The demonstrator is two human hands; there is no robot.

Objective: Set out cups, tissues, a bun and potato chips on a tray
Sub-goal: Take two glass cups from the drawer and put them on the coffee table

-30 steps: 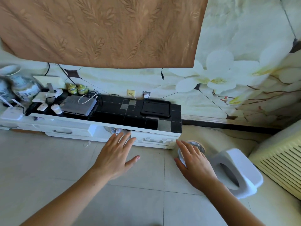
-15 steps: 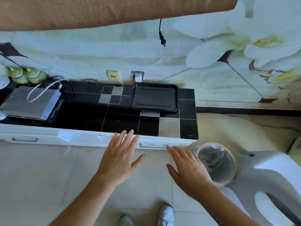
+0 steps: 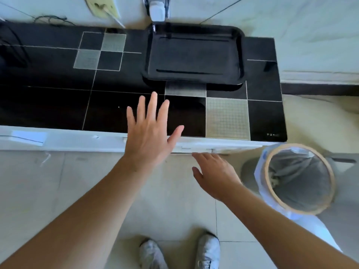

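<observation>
So I'm standing right at the low cabinet [image 3: 58,138], looking almost straight down. My left hand [image 3: 149,136] is flat with the fingers spread, holding nothing, stretched over the white front edge so the fingertips sit above the black tiled top [image 3: 48,105]. My right hand [image 3: 215,173] is lower, out over the floor [image 3: 48,191] just below the cabinet's front edge, fingers loose and straight, also holding nothing.

The tray [image 3: 194,55] is the black one at the back of the top, its far rim close to the wall and its near rim overhanging a grey tile. Nothing's in it. Between its near rim and the cabinet's front edge there's a clear strip of tile, and to the left the dark top runs on open. To the right the top ends just past the tray, and below that corner is a lined bin [image 3: 299,179] right beside my right wrist, so that side's tight. My shoes [image 3: 207,251] are on the floor tiles, a little back from the cabinet.

Compared with half a second ago, I've leaned in: the tray looks much nearer, my left hand has crossed from the cabinet's front edge out over the top, and my right hand hasn't gone forward with it.
</observation>
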